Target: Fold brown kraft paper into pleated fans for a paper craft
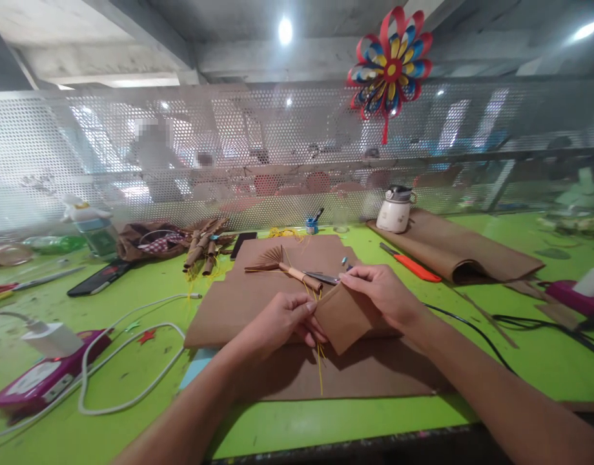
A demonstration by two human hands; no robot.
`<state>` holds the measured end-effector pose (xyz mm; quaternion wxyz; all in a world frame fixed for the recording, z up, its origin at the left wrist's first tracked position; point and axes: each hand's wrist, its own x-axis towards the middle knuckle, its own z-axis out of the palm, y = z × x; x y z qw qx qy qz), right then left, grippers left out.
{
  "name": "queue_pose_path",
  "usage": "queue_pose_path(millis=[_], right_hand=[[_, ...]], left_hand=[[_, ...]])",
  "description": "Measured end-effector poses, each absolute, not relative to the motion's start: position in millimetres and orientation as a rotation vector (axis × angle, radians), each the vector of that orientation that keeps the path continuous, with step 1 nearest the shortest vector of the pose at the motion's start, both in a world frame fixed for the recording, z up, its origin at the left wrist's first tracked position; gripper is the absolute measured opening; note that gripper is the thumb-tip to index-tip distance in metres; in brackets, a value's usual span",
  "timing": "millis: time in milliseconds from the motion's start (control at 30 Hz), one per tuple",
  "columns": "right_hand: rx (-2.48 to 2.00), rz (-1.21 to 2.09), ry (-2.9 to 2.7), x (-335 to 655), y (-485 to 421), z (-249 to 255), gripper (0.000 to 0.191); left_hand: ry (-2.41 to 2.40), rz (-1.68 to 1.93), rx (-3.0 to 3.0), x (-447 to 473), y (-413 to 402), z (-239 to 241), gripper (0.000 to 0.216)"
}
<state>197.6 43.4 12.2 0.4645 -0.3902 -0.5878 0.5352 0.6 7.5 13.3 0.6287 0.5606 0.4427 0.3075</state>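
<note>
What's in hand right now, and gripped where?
A brown paper piece, held in both hands: left hand at its left corner, right hand at its upper edge. Whether the left also grips the yellow strings can't be told.

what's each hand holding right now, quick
Left hand: closed, pinching the brown paper piece at its left side.
Right hand: closed, pinching the same piece near its top.

Paper square [346, 321] partly hidden by right hand [387, 294]; person [156, 171] beyond perforated screen [277, 123] blurred.
</note>
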Motion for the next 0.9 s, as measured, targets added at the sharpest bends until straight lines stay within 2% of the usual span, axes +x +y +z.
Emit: queue_pose_path(millis=[267,433,767,900], right_hand=[[-0.978,1.219,-1.432,188.6,35.4,7.0,0.028],[-0.898,1.402,-1.429,185.9,31.5,8.0,0.024],[-0.750,1.594,-1.529,197.0,34.5,12.3,0.030],[-0.551,1.667,-1.437,205.9,33.6,17.4,0.025]], left_hand=[[1.102,0.853,1.302,3.0,8.8,14.9,0.029],[1.128,0.996,1.392,1.3,11.3,12.0,0.031],[0.933,0.889,1.285,-6.5,8.4,17.9,0.027],[0.725,0.859,1.110,-6.7,5.8,17.8,0.025]])
